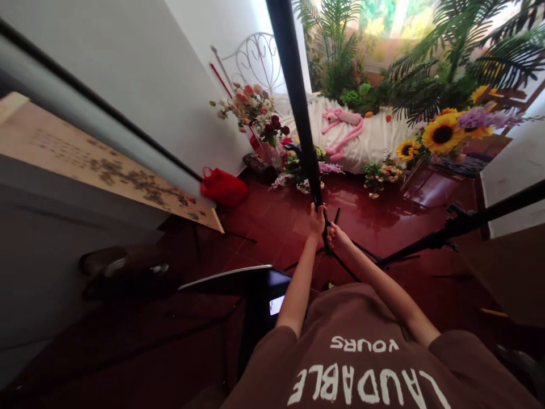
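Observation:
A tall black tripod stand [303, 108] rises before me, its pole leaning toward the top of the view and its legs spread on the floor. My left hand [316, 221] is closed around the lower part of the pole. Just below and to the right, my right hand [336, 236] is closed at the same stand, by the place where the pole meets the leg section. Its fingers hide whatever small part lies under them.
A second black stand [434, 238] slants in from the right. To the left are a long painted scroll panel [128, 176], a red bag [224, 186] and a dark table with a lit phone [276, 305]. Sunflowers [443, 135], other flowers and a white-draped bench [374, 136] stand ahead.

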Tool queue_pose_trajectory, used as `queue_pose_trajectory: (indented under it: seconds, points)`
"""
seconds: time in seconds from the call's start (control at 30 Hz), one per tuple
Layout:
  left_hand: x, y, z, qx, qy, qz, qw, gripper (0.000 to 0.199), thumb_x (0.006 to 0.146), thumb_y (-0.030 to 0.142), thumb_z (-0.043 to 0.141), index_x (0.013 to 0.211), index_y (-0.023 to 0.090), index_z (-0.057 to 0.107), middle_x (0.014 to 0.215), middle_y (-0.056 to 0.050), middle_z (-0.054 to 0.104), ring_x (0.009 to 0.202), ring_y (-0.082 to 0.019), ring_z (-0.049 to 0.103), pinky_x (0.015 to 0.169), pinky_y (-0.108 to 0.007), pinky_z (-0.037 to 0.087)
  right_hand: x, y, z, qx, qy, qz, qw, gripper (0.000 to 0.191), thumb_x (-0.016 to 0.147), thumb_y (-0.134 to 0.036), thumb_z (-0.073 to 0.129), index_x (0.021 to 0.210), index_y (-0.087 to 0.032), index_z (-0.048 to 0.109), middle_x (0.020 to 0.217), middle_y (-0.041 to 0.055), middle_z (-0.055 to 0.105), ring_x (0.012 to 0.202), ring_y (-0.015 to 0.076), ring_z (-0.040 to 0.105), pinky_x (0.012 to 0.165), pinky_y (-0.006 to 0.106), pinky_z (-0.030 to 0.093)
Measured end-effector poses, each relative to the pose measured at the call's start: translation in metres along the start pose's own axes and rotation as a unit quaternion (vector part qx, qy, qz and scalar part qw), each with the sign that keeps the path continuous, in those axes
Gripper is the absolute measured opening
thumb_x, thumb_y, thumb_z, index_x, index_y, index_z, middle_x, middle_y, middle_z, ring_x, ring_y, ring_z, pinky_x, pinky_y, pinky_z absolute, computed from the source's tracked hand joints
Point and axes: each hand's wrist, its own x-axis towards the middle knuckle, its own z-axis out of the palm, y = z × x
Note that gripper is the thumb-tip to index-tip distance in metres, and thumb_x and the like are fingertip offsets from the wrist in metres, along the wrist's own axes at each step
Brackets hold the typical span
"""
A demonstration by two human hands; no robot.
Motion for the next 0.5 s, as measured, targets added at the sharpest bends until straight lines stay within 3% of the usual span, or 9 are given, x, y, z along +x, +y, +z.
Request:
queue_pose_trajectory:
  seconds: [0.13, 0.23, 0.33, 0.43, 0.5]
  points:
    - [0.001, -0.003, 0.000, 0.017, 0.007, 0.004, 1.000, 0.046, 0.090, 0.062, 0.037, 0.095, 0.020, 0.055, 0.090, -0.006, 0.064, 0.073, -0.013, 0.059, 0.070, -0.025, 0.047, 0.014, -0.012, 0.018, 0.151, -0.037, 0.037, 0.987, 0.048, 0.081, -0.044, 0.054, 0.054, -0.023, 0.020, 0.038, -0.0099, 0.025, 0.034, 0.0048, 0.022, 0.032, 0.017, 0.015]
    - [0.000, -0.004, 0.000, 0.015, 0.019, 0.016, 1.000, 0.046, 0.090, 0.063, 0.035, 0.091, 0.021, 0.052, 0.088, -0.005, 0.064, 0.075, -0.013, 0.060, 0.073, -0.026, 0.047, 0.021, -0.009, 0.023, 0.149, -0.034, -0.027, 0.988, 0.048, 0.079, -0.038, 0.053, 0.053, -0.023, 0.016, 0.039, -0.0107, 0.018, 0.036, 0.0048, 0.015, 0.033, 0.016, 0.015]
    - [-0.001, -0.004, 0.002, 0.013, 0.024, 0.015, 1.000, 0.046, 0.090, 0.063, 0.034, 0.089, 0.021, 0.052, 0.085, -0.005, 0.063, 0.071, -0.014, 0.059, 0.071, -0.026, 0.047, 0.025, -0.005, 0.023, -0.027, 0.011, -0.118, 0.993, 0.044, 0.079, -0.039, 0.053, 0.055, -0.024, 0.019, 0.042, -0.0104, 0.017, 0.038, 0.0065, 0.015, 0.034, 0.018, 0.018]
    - [-0.001, -0.007, 0.002, 0.025, 0.028, 0.021, 0.999, 0.046, 0.090, 0.063, 0.035, 0.089, 0.020, 0.052, 0.084, -0.006, 0.063, 0.073, -0.015, 0.060, 0.073, -0.027, 0.047, 0.025, -0.010, 0.017, -0.248, 0.077, -0.190, 0.947, 0.040, 0.076, -0.035, 0.057, 0.056, -0.025, 0.023, 0.047, -0.0085, 0.021, 0.043, 0.0082, 0.022, 0.038, 0.021, 0.022]
    - [0.000, -0.009, 0.003, 0.030, 0.032, 0.032, 0.999, 0.047, 0.089, 0.065, 0.036, 0.089, 0.020, 0.051, 0.084, -0.007, 0.063, 0.078, -0.017, 0.061, 0.076, -0.029, 0.047, 0.021, -0.021, 0.009, -0.317, 0.097, -0.214, 0.919, 0.039, 0.069, -0.024, 0.063, 0.054, -0.024, 0.028, 0.049, -0.0071, 0.024, 0.048, 0.0088, 0.029, 0.043, 0.021, 0.023]
